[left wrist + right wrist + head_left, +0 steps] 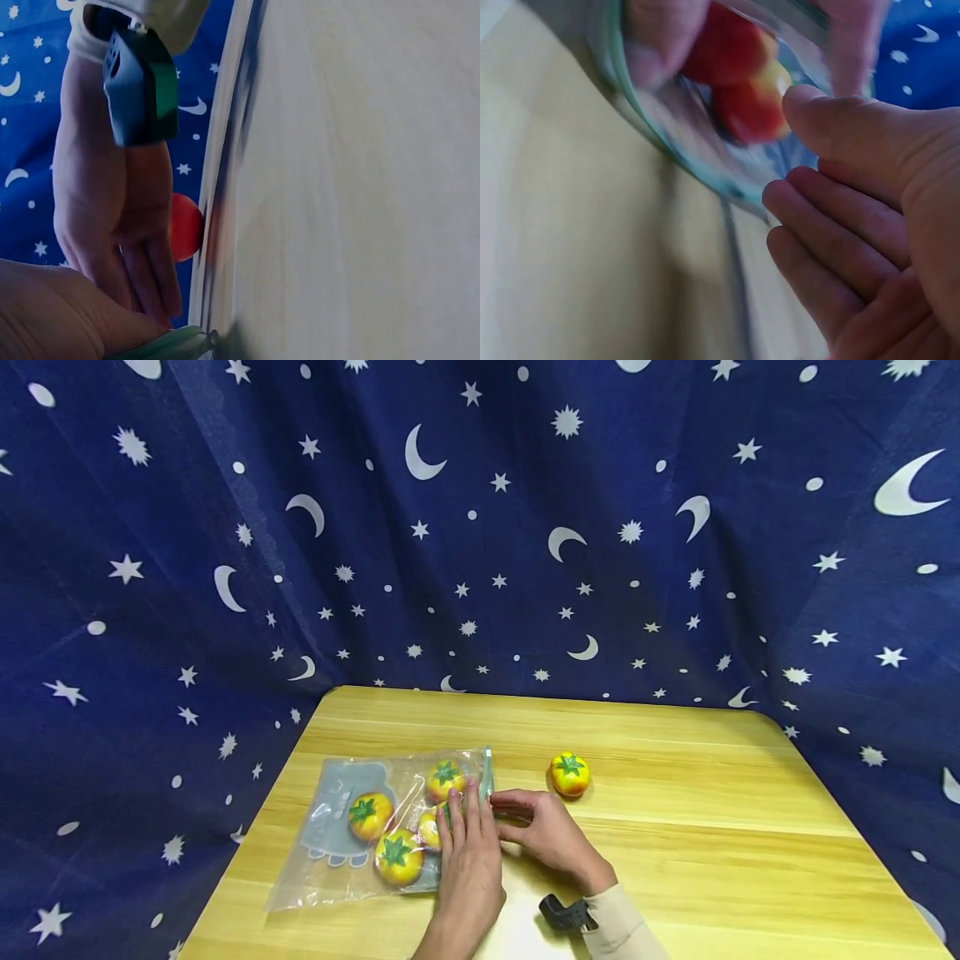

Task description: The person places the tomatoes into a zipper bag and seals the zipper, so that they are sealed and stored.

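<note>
Clear plastic bag [318,885], presumably light, limp and slippery, best held by its rim [486,772]; four yellow fruits [400,857] lie inside, a fifth [570,775] right of the bag; left hand [472,872], fingers extended, rests on the bag by its rim; right hand [551,835], empty and loosely curved, lies beside; wooden table [712,827] ends near the bag's left, extending freely rightward.

Room, apparently, through bag mouth [487,768]; left fingers [472,810] crowd it.

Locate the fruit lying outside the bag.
In the head view, the loose fruit sits on the table, right of the bag, just beyond the right hand.
</note>
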Demonstrator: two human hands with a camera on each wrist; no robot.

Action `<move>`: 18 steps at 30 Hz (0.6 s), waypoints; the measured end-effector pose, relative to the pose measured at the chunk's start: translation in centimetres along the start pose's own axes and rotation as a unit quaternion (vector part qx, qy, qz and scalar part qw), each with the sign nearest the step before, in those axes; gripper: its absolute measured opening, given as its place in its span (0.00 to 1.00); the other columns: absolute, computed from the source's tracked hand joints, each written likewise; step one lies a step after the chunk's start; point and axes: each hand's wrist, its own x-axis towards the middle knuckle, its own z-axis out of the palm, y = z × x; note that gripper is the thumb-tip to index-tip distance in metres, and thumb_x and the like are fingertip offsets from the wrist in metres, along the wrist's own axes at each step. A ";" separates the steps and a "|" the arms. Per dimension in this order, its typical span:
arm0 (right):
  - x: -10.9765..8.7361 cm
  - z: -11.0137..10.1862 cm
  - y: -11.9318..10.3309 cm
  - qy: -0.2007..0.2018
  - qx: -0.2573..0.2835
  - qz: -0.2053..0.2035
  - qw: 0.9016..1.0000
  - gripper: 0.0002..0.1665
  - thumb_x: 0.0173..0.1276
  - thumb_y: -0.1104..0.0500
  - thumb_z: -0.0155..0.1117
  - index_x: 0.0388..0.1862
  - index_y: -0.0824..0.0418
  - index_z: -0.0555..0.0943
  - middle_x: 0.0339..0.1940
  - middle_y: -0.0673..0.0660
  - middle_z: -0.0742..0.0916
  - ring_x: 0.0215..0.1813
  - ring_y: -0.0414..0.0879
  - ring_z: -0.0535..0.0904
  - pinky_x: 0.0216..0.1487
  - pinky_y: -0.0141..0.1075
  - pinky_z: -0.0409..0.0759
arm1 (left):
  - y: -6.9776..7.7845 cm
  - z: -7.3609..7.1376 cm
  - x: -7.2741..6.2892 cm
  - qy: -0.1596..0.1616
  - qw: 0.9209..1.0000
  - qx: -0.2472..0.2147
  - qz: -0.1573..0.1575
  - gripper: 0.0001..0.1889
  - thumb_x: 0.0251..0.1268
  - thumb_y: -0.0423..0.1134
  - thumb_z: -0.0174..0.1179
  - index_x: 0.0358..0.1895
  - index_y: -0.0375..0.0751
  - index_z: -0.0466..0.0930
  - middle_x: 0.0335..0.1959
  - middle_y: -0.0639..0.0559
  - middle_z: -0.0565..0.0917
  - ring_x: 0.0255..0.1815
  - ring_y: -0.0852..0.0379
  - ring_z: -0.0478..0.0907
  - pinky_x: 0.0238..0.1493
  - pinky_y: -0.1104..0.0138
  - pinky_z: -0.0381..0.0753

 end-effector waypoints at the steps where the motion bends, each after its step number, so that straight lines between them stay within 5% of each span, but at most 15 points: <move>1: -0.3 -0.4 0.0 0.002 0.001 0.003 1.000 0.27 0.72 0.58 0.79 0.67 0.62 0.87 0.64 0.58 0.91 0.65 0.53 0.90 0.68 0.43 0.86 | 0.0 0.0 0.0 -0.001 1.000 -0.001 0.000 0.49 0.51 0.19 0.77 0.80 0.24 0.65 0.90 0.28 0.51 0.88 0.21 0.50 0.81 0.28 0.58; 8: -1.9 -3.4 0.3 0.025 -0.021 0.019 0.999 0.28 0.70 0.60 0.80 0.67 0.67 0.86 0.63 0.64 0.91 0.65 0.60 0.90 0.68 0.51 0.85 | 0.1 -0.1 0.0 -0.008 1.000 0.002 0.000 0.50 0.48 0.19 0.78 0.79 0.22 0.66 0.90 0.27 0.49 0.88 0.20 0.49 0.81 0.27 0.58; 18: -4.2 -7.4 0.5 0.082 -0.063 0.045 0.994 0.28 0.68 0.59 0.82 0.65 0.66 0.88 0.62 0.62 0.92 0.64 0.60 0.90 0.65 0.47 0.87 | 0.1 0.1 0.1 -0.005 1.000 -0.009 0.003 0.50 0.47 0.17 0.78 0.79 0.21 0.65 0.89 0.26 0.50 0.88 0.19 0.47 0.81 0.26 0.56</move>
